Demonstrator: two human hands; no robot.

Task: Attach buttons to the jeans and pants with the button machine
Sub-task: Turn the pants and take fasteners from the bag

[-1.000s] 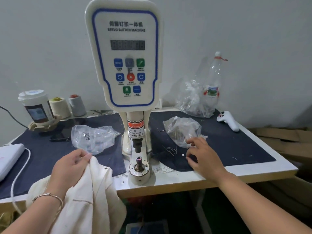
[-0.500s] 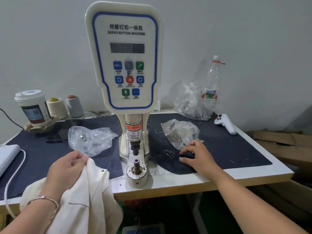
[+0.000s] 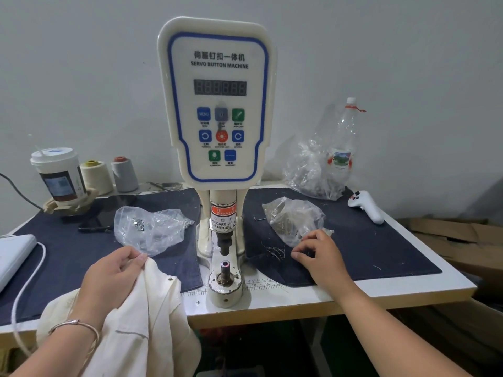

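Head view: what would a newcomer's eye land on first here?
The tall button machine with its blue-edged panel stands at centre. Left of its base, the left hand holds cream pants; to the right, the right hand rests by a plastic bag on dark cloth.

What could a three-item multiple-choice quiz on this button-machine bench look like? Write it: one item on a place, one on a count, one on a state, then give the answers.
1. Where does the white controller lie?
A. on the dark cloth right of the machine
B. inside a plastic bag
C. beside the paper cup

2. How many thread spools stand beside the paper cup?
A. one
B. two
C. four

3. What is the left hand doing?
A. pressing a machine key
B. lying flat on the table
C. gripping the cream garment

Answers:
1 A: it rests on the dark cloth, near the far right corner.
2 B: a cream spool and a grey spool.
3 C: its fingers pinch the cream garment.
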